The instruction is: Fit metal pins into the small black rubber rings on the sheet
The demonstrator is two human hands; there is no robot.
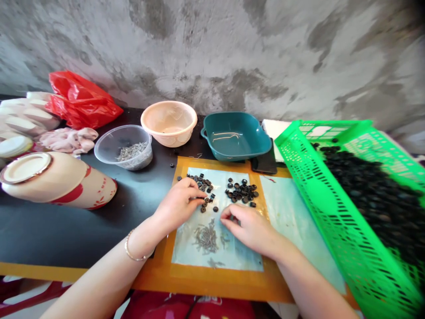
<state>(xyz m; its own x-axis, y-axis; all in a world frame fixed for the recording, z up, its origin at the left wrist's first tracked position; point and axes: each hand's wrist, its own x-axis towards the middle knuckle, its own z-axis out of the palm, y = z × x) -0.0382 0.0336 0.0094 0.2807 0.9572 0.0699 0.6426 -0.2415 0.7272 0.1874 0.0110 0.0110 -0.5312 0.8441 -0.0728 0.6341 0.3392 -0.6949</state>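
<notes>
My left hand [181, 201] rests on a pale blue mat [232, 252], its fingers pinched together at a small group of black round washers [203, 182]. My right hand [249, 226] lies just right of it, fingers curled with the tips pressed to the mat; what they hold is hidden. A second cluster of black washers [241, 191] lies beyond the right hand. A small heap of thin grey metal pins [206, 238] sits on the mat between and below both hands. A thin bracelet [133, 252] circles my left wrist.
A tilted green slotted basket [332, 212] full of black washers fills the right. Behind the mat stand a teal tray [235, 135], a peach bowl [169, 122], a clear tub of pins [124, 148] and a phone [264, 163]. A toppled cream jar [59, 181], a red bag [79, 99] lie left.
</notes>
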